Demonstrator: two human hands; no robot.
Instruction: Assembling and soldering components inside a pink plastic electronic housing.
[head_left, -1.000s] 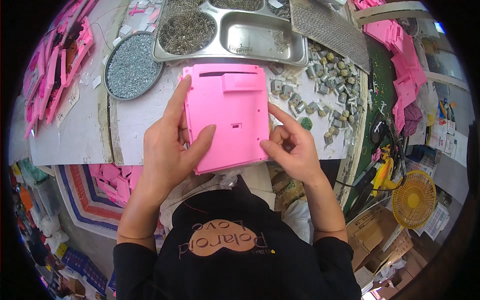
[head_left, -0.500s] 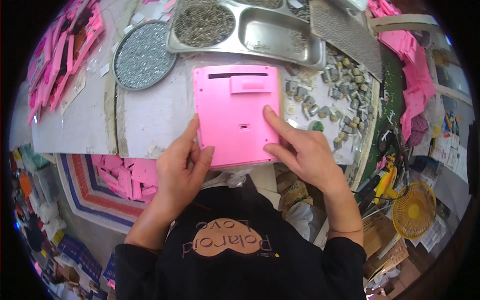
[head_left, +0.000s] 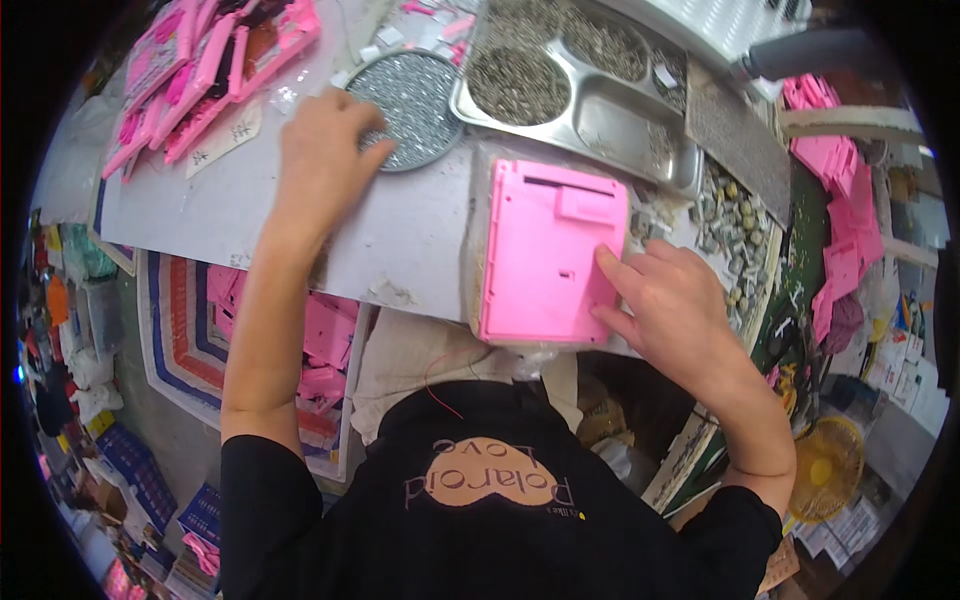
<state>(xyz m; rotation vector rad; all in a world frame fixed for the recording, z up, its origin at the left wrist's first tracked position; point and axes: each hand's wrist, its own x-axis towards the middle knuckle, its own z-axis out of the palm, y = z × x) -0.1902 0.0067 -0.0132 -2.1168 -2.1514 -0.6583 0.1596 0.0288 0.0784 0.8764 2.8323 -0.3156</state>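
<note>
A pink plastic casing [head_left: 550,270] with a slot and a small rectangular hole lies near the table's front edge, on clear plastic. My right hand [head_left: 670,300] holds its right side, index finger on the face and thumb lower down near the edge. My left hand [head_left: 325,150] is over the left rim of a round grey dish [head_left: 410,110] full of small silvery screws. Its thumb and fingers are apart, and nothing shows between them; some fingertips are hidden.
A steel compartment tray [head_left: 625,130] of small metal parts sits behind the casing. Several small metal blocks [head_left: 735,230] are scattered to the right. Pink casings [head_left: 200,80] are stacked at the far left, and more pink parts [head_left: 330,330] fill a striped bag below. A yellow fan [head_left: 825,470] stands at lower right.
My left hand has let go of the casing and moved left and away to the screw dish. My right hand stays on the casing. The whole view has shifted.
</note>
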